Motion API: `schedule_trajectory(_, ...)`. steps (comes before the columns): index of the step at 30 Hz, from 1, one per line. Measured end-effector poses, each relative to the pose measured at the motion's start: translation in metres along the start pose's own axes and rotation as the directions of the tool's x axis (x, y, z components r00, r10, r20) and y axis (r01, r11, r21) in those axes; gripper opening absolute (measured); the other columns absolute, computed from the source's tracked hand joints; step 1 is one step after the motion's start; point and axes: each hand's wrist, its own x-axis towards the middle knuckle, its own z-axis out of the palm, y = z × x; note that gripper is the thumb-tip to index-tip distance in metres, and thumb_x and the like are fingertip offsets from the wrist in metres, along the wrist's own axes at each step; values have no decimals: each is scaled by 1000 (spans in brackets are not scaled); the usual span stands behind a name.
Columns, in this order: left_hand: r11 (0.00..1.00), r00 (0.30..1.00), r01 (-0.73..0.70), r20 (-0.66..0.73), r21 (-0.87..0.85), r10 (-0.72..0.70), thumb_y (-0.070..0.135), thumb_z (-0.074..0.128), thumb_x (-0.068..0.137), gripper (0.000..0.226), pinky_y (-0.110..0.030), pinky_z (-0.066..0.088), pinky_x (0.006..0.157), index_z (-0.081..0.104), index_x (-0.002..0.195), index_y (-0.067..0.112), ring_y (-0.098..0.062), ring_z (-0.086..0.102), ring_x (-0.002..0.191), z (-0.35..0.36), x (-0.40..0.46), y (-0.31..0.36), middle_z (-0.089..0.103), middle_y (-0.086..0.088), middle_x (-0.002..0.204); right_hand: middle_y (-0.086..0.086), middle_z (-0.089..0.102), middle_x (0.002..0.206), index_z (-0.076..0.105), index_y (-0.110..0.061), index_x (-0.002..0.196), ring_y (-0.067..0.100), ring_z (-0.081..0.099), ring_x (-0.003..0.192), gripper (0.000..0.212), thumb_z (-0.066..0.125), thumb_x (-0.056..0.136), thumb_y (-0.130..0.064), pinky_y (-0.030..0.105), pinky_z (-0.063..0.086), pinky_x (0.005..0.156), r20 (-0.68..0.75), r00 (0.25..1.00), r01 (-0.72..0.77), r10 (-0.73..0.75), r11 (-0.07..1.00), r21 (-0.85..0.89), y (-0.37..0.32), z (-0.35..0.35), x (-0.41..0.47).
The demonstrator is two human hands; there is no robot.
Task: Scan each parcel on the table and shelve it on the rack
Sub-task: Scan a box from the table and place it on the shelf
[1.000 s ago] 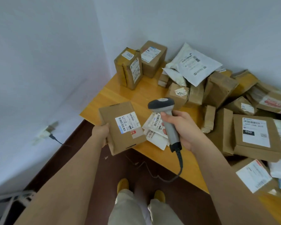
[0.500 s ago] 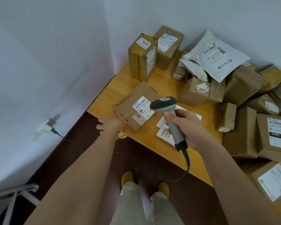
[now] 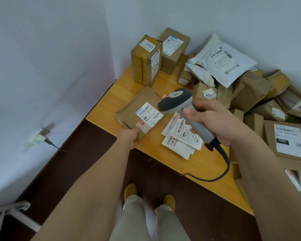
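Observation:
A flat brown cardboard parcel (image 3: 139, 108) with a white barcode label lies on the near left corner of the wooden table (image 3: 111, 100). My left hand (image 3: 129, 137) grips its near corner. My right hand (image 3: 214, 122) holds a grey corded barcode scanner (image 3: 181, 105), its head just right of the label. A red scan light (image 3: 163, 96) glows at the parcel's far edge. Small white padded parcels (image 3: 181, 138) lie under the scanner.
Two upright brown boxes (image 3: 146, 61) stand in the table's back corner. A heap of brown boxes and white mailers (image 3: 222, 58) fills the right side. A large labelled box (image 3: 288, 140) sits at the right. A wall socket with cable (image 3: 40, 134) is at left; a metal frame (image 3: 9, 211) is at lower left.
The parcel came down from in front of me onto the table's left corner. My left hand shifted to its near corner. The scanner moved up over the label and its red light shows.

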Motion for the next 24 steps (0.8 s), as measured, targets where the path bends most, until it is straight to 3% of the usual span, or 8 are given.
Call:
schedule_trajectory(6,999,1000,-29,-1,-20,29,23,66,92,49,-44,56,86,47,136,8,-31,54,119,12,2,-3,53,-11,134,21,64,101,71,-11,97,28,64,85,19,60,97,-27,41,59,76,31,996,81,-78,990,-115,-6,-10,-11)
schedule_trajectory(10,997,997,-53,-52,-57,50,17,64,93,44,-46,56,88,47,134,8,-31,53,120,18,0,-2,52,-12,134,21,64,103,72,-8,102,19,63,83,22,60,97,-26,25,55,67,40,995,99,-96,992,-84,-7,-17,-16)
schedule_trajectory(14,995,992,-85,-102,-58,79,16,62,94,47,-41,57,74,45,138,10,-31,52,122,23,-4,-2,50,-11,137,19,66,99,72,-10,94,15,64,78,20,60,96,-26,24,55,66,39,994,108,-105,992,-68,-8,-23,-21)
schedule_trajectory(16,993,990,-97,-113,-68,89,14,61,95,48,-42,56,77,43,140,11,-32,51,124,25,-3,-3,49,-10,139,17,66,97,72,-13,91,17,64,80,18,61,96,-26,25,56,67,38,993,113,-111,992,-56,-8,-25,-23)
schedule_trajectory(20,992,985,-128,-115,-4,127,9,57,96,42,-40,55,86,47,136,5,-33,54,122,26,-2,-5,52,-15,137,11,67,93,73,-12,99,15,66,81,22,65,91,-31,23,54,64,-18,996,92,-91,992,88,-2,-27,-24)
schedule_trajectory(24,993,987,-109,-115,35,112,7,58,96,38,-39,55,81,49,132,0,-34,55,120,16,-8,-9,52,-17,135,9,67,93,69,-7,109,11,64,74,27,69,89,-26,23,54,60,-94,995,57,-28,944,326,11,-21,-14)
